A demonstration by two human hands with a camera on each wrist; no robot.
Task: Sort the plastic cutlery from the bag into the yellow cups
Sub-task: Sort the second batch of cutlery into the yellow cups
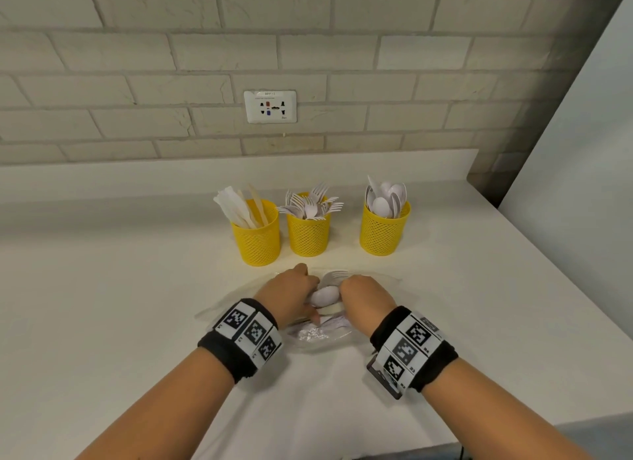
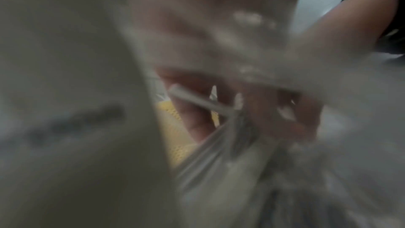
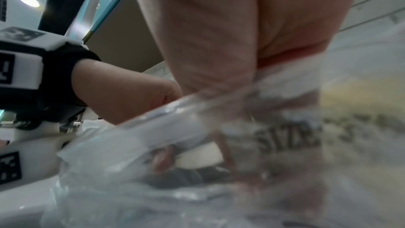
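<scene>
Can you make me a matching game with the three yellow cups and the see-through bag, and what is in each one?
Things:
1. left yellow cup
2. middle yellow cup
3. right yellow cup
4. clear bag

What is there:
A. white spoons
B. both hands reaching into it
C. white forks
D. knives

Pairs: 1-D, 2-C, 3-A, 4-B
</scene>
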